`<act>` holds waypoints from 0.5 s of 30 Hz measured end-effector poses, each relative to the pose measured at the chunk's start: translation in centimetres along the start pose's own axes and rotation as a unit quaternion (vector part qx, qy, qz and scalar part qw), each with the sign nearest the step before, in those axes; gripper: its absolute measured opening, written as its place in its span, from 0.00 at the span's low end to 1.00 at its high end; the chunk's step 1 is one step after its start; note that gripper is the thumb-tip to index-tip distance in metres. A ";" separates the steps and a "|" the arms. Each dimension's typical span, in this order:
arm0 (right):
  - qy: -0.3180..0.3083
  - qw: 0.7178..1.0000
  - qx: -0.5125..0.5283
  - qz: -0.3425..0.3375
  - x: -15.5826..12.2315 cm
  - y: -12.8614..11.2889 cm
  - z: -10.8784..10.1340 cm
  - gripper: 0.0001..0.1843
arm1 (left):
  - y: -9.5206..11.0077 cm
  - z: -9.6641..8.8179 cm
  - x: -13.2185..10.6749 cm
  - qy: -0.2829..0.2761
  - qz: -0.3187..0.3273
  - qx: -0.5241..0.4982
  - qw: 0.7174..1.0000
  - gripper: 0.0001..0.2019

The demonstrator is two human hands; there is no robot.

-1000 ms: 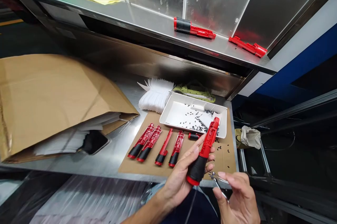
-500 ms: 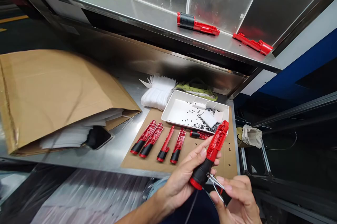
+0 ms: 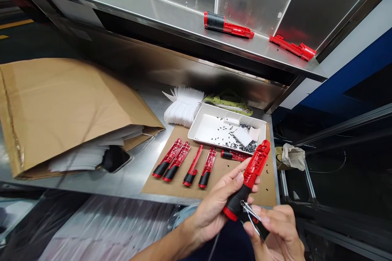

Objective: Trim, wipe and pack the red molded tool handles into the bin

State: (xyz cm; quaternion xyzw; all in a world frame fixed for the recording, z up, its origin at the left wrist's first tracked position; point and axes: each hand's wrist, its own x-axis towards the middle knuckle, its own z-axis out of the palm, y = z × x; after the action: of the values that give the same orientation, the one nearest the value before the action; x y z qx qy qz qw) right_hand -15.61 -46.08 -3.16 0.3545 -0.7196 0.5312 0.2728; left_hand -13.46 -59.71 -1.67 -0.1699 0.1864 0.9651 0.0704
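At left, a kraft paper bag (image 3: 70,114) lay on the steel bench. Toward the centre, four red-and-black handle halves (image 3: 168,159) sat in a row on a cardboard sheet (image 3: 171,189), below a white tray (image 3: 214,144) scattered with small black parts (image 3: 235,140). The left hand (image 3: 211,216) was clamped around a red-and-black handle (image 3: 248,183) above the sheet's lower edge. Close beside it, the right hand (image 3: 275,228) pinched a small forked metal piece (image 3: 252,216), its tip against the handle's black grip. Two more red parts (image 3: 228,26) (image 3: 292,47) lay on the steel shelf (image 3: 183,32) at upper right.
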 end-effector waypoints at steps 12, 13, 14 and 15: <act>-0.005 0.999 -0.021 0.025 -1.3 -0.1 -0.3 0.10 | -0.1 0.4 0.0 0.002 -0.020 -0.013 1.000 0.30; 0.001 0.999 -0.028 0.032 -1.3 -0.1 -0.5 0.09 | -0.1 0.4 0.0 0.002 -0.020 -0.017 1.000 0.29; 0.004 0.999 -0.034 0.029 -1.4 0.0 -0.8 0.09 | -0.1 0.4 0.0 0.001 -0.021 -0.022 1.000 0.29; 0.006 0.999 -0.037 0.016 -1.3 0.2 -1.2 0.09 | -0.2 0.5 0.0 0.001 -0.021 -0.027 0.999 0.28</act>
State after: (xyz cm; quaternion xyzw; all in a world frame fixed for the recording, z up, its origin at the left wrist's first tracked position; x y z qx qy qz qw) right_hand -14.98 -44.60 -3.96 0.3297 -0.7424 0.5108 0.2816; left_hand -13.54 -59.39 -1.33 -0.1769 0.1568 0.9679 0.0854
